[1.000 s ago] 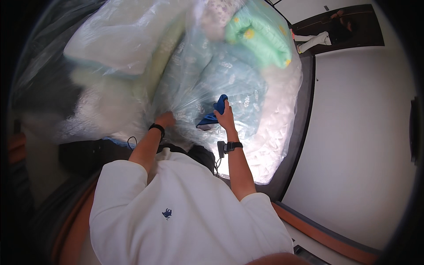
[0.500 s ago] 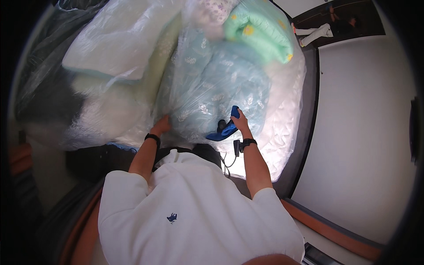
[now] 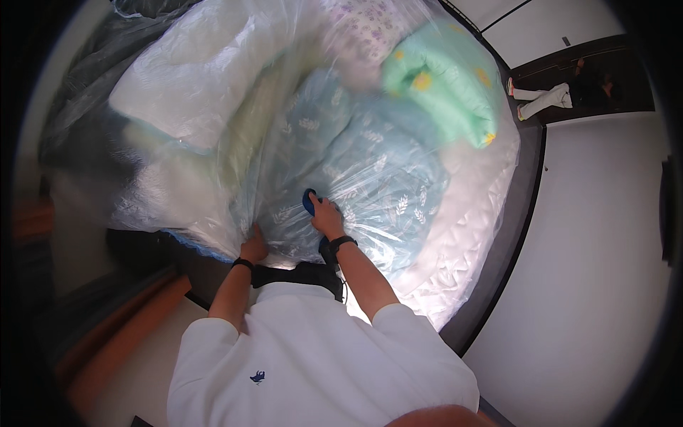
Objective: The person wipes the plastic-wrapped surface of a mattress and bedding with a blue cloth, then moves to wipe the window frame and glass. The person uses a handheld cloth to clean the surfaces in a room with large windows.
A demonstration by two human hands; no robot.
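My right hand (image 3: 328, 219) is closed around a blue object (image 3: 309, 202), mostly hidden by my fingers, so its kind is unclear. It rests against the clear plastic sheet (image 3: 384, 178) that covers the bedding. Creases run out from that spot. To its left, my left hand (image 3: 254, 245) is closed at the near edge of the same sheet, where the plastic gathers into folds. Beneath the plastic lies a pale blue quilt (image 3: 356, 135) with white leaf prints.
Under the sheet are also a white folded bedding piece (image 3: 171, 78), a green quilt with yellow flowers (image 3: 448, 85) and a white quilted mattress cover (image 3: 469, 220). A white wall panel (image 3: 597, 235) stands right. Another person (image 3: 562, 96) is at the far right.
My right hand has moved left with the blue object, closer to my left hand. The plastic is pulled tighter with more creases. The whole view has shifted somewhat.
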